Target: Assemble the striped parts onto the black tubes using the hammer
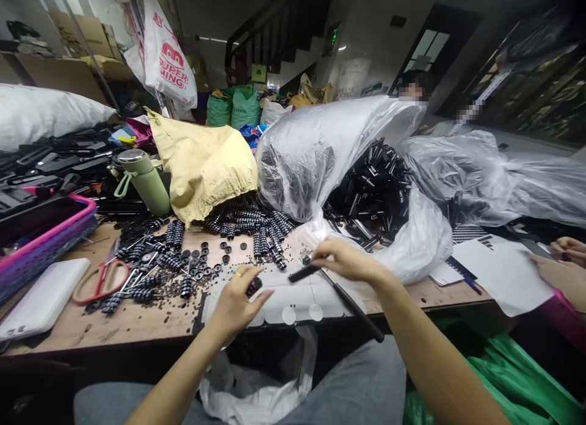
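My left hand is curled round a small black ribbed part above the table's front edge. To its right, my right hand pinches a short black tube between thumb and fingers. Beneath my right hand a long black rod with a metal shaft lies slanted over the front edge. Black ribbed grips are piled behind my hands, and more with metal shafts lie to the left among black washers and tiny dark pieces. Black tubes fill an open clear plastic bag.
Red-handled scissors, a white box, a pink-and-purple basket and a green bottle stand or lie left. A yellow sack is behind. At the right, another person's hands are near white paper.
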Demonstrator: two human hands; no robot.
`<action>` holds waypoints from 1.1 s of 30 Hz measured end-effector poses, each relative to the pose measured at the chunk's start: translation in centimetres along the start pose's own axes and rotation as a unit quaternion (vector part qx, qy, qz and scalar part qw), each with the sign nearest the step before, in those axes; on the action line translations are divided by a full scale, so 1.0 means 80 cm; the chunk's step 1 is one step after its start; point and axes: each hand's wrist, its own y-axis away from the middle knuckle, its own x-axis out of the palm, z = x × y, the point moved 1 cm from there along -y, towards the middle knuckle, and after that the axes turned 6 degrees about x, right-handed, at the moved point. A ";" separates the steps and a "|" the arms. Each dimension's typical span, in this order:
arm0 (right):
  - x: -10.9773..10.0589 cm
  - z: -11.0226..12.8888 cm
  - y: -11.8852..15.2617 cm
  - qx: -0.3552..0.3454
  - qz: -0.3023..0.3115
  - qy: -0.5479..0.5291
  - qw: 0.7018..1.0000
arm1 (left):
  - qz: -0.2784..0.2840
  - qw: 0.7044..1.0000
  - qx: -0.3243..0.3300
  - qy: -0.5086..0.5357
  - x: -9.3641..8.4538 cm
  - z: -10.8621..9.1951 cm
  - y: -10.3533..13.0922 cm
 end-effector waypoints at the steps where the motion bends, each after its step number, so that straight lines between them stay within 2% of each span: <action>1: 0.005 0.023 0.002 -0.068 0.051 -0.022 0.996 | 0.045 0.998 -0.007 0.047 0.008 -0.007 -0.005; 2: 0.011 0.043 0.004 -0.109 0.059 -0.035 0.992 | 0.080 0.991 -0.033 0.103 0.016 -0.012 -0.008; 4: 0.030 0.070 0.002 -0.114 -0.023 -0.048 0.992 | 0.096 0.964 -0.127 0.211 0.030 -0.014 -0.013; 6: 0.055 0.082 -0.001 -0.079 -0.123 -0.047 0.988 | 0.050 0.930 -0.233 0.280 0.037 -0.011 -0.013; 8: 0.082 0.084 -0.003 -0.054 -0.161 -0.044 0.984 | 0.010 0.906 -0.290 0.309 0.035 -0.007 -0.012; 12: 0.112 0.086 0.001 -0.055 -0.177 -0.089 0.979 | -0.022 0.879 -0.281 0.384 0.024 -0.003 -0.010; 15: 0.114 0.094 0.008 -0.108 -0.149 -0.150 0.971 | -0.064 0.852 -0.275 0.442 0.022 0.001 -0.009; 18: 0.117 0.100 0.011 -0.149 -0.134 -0.165 0.966 | -0.129 0.847 -0.280 0.434 0.026 0.001 -0.008; 19: 0.119 0.100 0.011 -0.158 -0.133 -0.165 0.964 | -0.127 0.843 -0.285 0.439 0.028 -0.001 -0.008; 22: 0.129 0.099 0.008 -0.172 -0.125 -0.173 0.962 | -0.076 0.824 -0.310 0.469 0.030 -0.010 -0.008; 25: 0.139 0.097 0.005 -0.172 -0.118 -0.184 0.961 | -0.069 0.813 -0.318 0.483 0.029 -0.016 -0.008; 33: 0.158 0.095 0.010 -0.104 -0.141 -0.222 0.959 | -0.053 0.826 -0.326 0.457 0.034 -0.018 -0.005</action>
